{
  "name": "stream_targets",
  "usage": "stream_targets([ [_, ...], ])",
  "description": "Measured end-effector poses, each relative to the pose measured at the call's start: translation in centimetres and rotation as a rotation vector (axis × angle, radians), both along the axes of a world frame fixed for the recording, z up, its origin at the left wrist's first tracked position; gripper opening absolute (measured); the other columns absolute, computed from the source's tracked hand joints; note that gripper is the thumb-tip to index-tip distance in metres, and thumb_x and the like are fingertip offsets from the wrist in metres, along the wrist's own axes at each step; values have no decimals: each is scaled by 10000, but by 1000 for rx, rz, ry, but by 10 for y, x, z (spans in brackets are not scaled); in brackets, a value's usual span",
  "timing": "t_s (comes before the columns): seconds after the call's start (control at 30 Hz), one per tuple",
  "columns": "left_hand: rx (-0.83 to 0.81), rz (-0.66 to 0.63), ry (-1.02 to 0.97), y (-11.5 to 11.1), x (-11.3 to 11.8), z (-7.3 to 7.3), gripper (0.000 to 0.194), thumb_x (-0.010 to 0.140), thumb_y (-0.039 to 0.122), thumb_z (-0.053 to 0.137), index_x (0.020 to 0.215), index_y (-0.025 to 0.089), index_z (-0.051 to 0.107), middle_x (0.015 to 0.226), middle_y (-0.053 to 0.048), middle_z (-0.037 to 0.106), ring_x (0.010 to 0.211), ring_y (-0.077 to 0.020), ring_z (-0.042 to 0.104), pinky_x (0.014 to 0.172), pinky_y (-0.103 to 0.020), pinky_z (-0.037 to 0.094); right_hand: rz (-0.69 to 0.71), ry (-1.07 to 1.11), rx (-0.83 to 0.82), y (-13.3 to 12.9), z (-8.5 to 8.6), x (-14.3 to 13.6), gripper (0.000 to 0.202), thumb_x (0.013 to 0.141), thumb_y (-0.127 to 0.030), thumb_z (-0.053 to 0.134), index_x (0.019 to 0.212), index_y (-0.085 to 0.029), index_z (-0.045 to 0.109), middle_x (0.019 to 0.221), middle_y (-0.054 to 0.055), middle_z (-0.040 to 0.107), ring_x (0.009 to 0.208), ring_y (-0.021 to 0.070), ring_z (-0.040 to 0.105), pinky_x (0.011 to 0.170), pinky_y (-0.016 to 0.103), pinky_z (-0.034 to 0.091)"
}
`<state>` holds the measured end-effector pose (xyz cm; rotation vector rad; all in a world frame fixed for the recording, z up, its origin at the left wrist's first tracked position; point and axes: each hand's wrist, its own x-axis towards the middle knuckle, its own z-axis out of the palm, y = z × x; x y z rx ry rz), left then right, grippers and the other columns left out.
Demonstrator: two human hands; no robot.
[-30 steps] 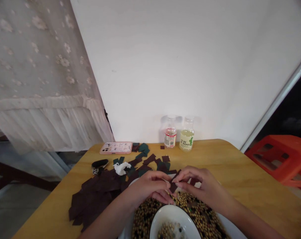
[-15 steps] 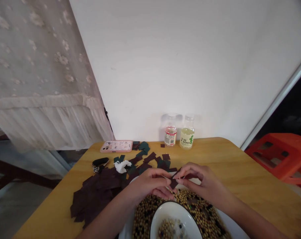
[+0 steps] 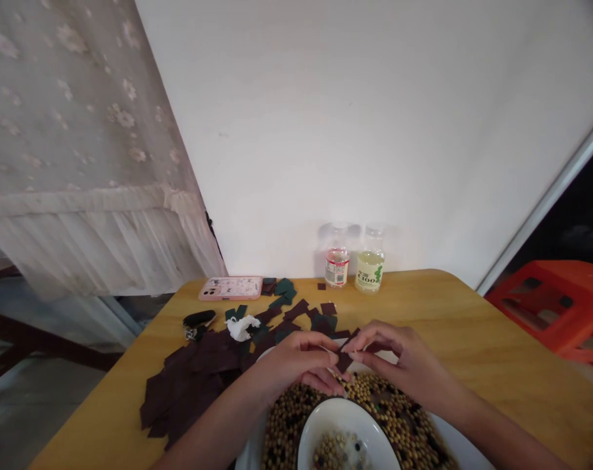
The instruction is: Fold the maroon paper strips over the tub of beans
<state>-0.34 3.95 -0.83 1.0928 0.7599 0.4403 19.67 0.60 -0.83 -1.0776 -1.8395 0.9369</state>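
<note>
Between my two hands is a small dark brown piece (image 3: 344, 363), pinched by the fingertips of each. My left hand (image 3: 312, 360) grips it from the left, my right hand (image 3: 385, 351) from the right. Both hover over the far edge of a white tray (image 3: 250, 450) filled with tan and dark beads (image 3: 283, 427). A white bowl (image 3: 345, 418) with a dark rim rests among the beads and holds some beads (image 3: 332, 449) itself. Left of the tray lies a large pile of dark brown pieces (image 3: 193, 385). Green pieces (image 3: 284, 290) are scattered behind it.
A pink phone (image 3: 230, 288), a black item with keys (image 3: 198, 320) and crumpled white tissue (image 3: 242, 328) are on the wooden table's left side. Two bottles (image 3: 336, 267) (image 3: 369, 271) stand against the wall. An orange stool (image 3: 556, 307) is at the right.
The view has shifted very slightly. Both hands keep nearly the same pose around the small brown piece.
</note>
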Motion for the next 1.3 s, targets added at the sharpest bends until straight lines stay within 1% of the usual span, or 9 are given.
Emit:
stream_targets([
  [0.2, -4, -3, 2, -1, 0, 1, 262, 659, 297, 679, 859, 139, 616, 757, -70, 696, 636, -153, 661, 614, -236, 494, -2, 6, 8, -1, 1, -1, 42, 818, -242, 567, 808, -229, 605, 830, 1, 678, 792, 145, 643, 708, 269, 521],
  [0.53, 2, 22, 2, -1, 0, 0, 304, 639, 310, 695, 873, 131, 619, 741, -68, 689, 618, -155, 656, 629, -257, 498, 22, 27, -7, 0, -1, 0, 63, 818, -278, 565, 825, -227, 602, 868, 15, 687, 824, 155, 649, 721, 283, 536],
  [0.73, 3, 40, -21, 0, 0, -2, 277, 653, 294, 686, 867, 135, 612, 727, -63, 694, 607, -149, 657, 600, -238, 497, 21, 33, -5, -1, 0, 0, 39, 820, -249, 565, 820, -227, 597, 878, 14, 689, 836, 153, 649, 730, 285, 532],
  [1.0, -7, 29, -39, 0, -1, -2, 225, 668, 261, 674, 834, 125, 608, 721, -72, 697, 616, -143, 661, 604, -228, 503, 34, 41, 2, -1, 1, -1, 36, 818, -210, 565, 811, -226, 596, 859, 6, 686, 818, 142, 648, 722, 275, 531],
  [1.3, -5, 81, -42, -1, 0, -1, 247, 637, 255, 692, 823, 119, 601, 687, -68, 694, 569, -139, 651, 583, -228, 505, 46, 51, 2, -1, 0, 0, 33, 824, -235, 567, 812, -216, 592, 877, 14, 688, 830, 141, 647, 733, 267, 528],
])
